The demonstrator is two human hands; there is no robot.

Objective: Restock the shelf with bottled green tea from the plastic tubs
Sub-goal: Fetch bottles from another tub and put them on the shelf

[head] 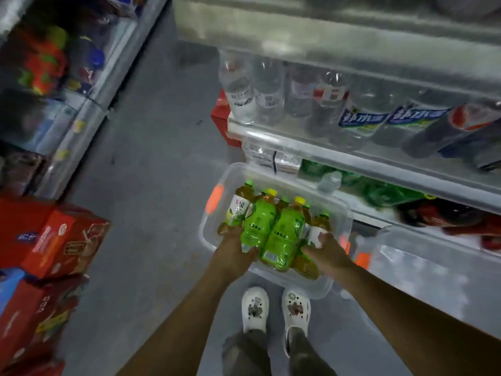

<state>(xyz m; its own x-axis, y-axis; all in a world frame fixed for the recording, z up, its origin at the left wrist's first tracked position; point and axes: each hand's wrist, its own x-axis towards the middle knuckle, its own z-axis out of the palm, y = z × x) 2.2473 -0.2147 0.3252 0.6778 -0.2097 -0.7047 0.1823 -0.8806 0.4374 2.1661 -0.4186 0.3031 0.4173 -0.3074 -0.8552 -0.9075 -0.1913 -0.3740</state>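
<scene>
Shop aisle, grey floor [151, 185], shelving on both sides; picture blurred throughout.

Right side: metal shelf [352, 156] in tiers. Upper tier: clear water bottles [254, 90] at far end, blue-labelled bottles [363, 120] and dark cola bottles [466, 126] nearer. Lower tier: green bottles [379, 188], red-labelled dark bottles [444, 215], one small clear bottle [329, 181] at front edge.

Clear plastic tub [217, 240], orange latches, on floor against foot of shelf, just beyond white clogs [273, 308]. Contents: bottled tea, amber liquid, green caps, white labels [238, 207], standing or leaning, partly hidden. Second clear tub [423, 267] to right, touching or nearly touching first; contents not readable.

Two green-wrapped tea bottles [271, 232], yellow caps, side by side and touching, caps pointing away, held above first tub between both hands.

Left hand [233, 251]: fingers curled round left bottle of pair, from left and beneath; amber bottle at far side of fingers, contact unclear.

Right hand [325, 251]: fingers curled, thumb on white-labelled amber bottle [317, 229], palm side against right bottle of pair; exact finger placement hidden.

Left side: far shelving with blurred red, green and blue goods [40, 63]. Near left: stacked red cartons [54, 240].

Far, beside shelf end: red box [221, 118].
</scene>
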